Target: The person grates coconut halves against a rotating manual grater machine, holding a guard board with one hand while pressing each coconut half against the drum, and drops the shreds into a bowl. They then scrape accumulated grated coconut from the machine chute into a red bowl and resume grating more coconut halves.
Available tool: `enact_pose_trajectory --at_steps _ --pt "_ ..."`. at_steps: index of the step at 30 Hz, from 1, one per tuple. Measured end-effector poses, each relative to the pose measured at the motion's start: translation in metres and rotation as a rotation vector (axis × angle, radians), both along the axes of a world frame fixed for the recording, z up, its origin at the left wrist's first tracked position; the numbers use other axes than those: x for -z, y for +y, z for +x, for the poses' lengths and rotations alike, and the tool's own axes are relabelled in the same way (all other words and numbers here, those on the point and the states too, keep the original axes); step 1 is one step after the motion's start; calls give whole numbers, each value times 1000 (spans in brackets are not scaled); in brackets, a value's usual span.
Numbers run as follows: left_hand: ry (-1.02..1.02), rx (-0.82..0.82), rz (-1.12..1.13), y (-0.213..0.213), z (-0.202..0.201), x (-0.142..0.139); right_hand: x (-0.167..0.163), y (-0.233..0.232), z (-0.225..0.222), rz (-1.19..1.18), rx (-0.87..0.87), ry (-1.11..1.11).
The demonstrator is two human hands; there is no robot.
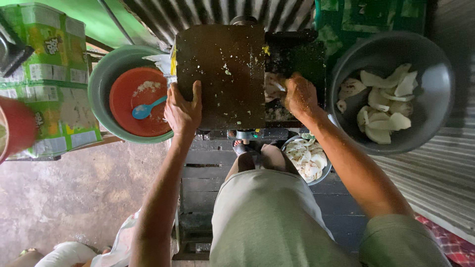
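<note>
View from above, looking down at a person standing at a dark grating machine (220, 74). The left hand (183, 110) lies with fingers spread and thumb out, flat against the left edge of the machine's dark, crumb-flecked cover, gripping nothing. The right hand (297, 95) is closed around a white coconut piece (271, 86), pressing it against the side opening of the machine just right of the cover.

To the right, well apart from the left hand and near the right forearm, a large grey basin (435, 74) holds a heap of white, curved coconut pieces (383, 101). Below the right wrist, a small bowl (326, 170) holds thinner pale shavings; it stands beside the person's knee.

To the left of the machine, a green basin (101, 79) carries an orange-red plate (123, 106), on which a blue spoon (146, 109) lies tilted beside a patch of white gratings. Further left, a stack of green rectangular packages (47, 74), with yellow patches and white label panels, fills the upper left corner; the printing is blurred. A red round object (17, 126) juts in at the left edge, only partly in view.

The floor (74, 198) at lower left is bare grey concrete; corrugated metal sheeting (435, 183) lies at lower right.
</note>
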State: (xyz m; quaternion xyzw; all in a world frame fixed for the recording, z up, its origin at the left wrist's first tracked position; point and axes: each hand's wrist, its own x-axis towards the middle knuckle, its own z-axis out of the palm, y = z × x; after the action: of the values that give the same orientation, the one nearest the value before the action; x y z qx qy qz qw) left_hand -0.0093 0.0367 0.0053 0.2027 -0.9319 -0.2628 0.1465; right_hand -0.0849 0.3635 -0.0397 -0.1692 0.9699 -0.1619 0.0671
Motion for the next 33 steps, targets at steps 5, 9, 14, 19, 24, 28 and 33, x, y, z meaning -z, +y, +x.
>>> enact_pose_trajectory --at_steps 5,9,14,19,24,28,33 --pt "-26 9 -11 -1 -1 3 18 2 -7 3 0 -11" --pt "-38 12 -2 -3 -3 6 24 2 -9 -15 -8 -34" --pt "-17 -5 8 -1 -3 5 21 -4 -13 45 21 -80" --pt "-5 0 3 -1 -3 4 16 -10 -14 -18 -71 -12" --pt "10 6 -3 -2 -3 5 18 -13 -13 40 53 -110" --pt "-5 -10 -6 -1 -4 3 19 -12 -10 61 57 -84" --pt "-19 -28 0 0 -3 -2 17 -6 -12 -160 47 -78"
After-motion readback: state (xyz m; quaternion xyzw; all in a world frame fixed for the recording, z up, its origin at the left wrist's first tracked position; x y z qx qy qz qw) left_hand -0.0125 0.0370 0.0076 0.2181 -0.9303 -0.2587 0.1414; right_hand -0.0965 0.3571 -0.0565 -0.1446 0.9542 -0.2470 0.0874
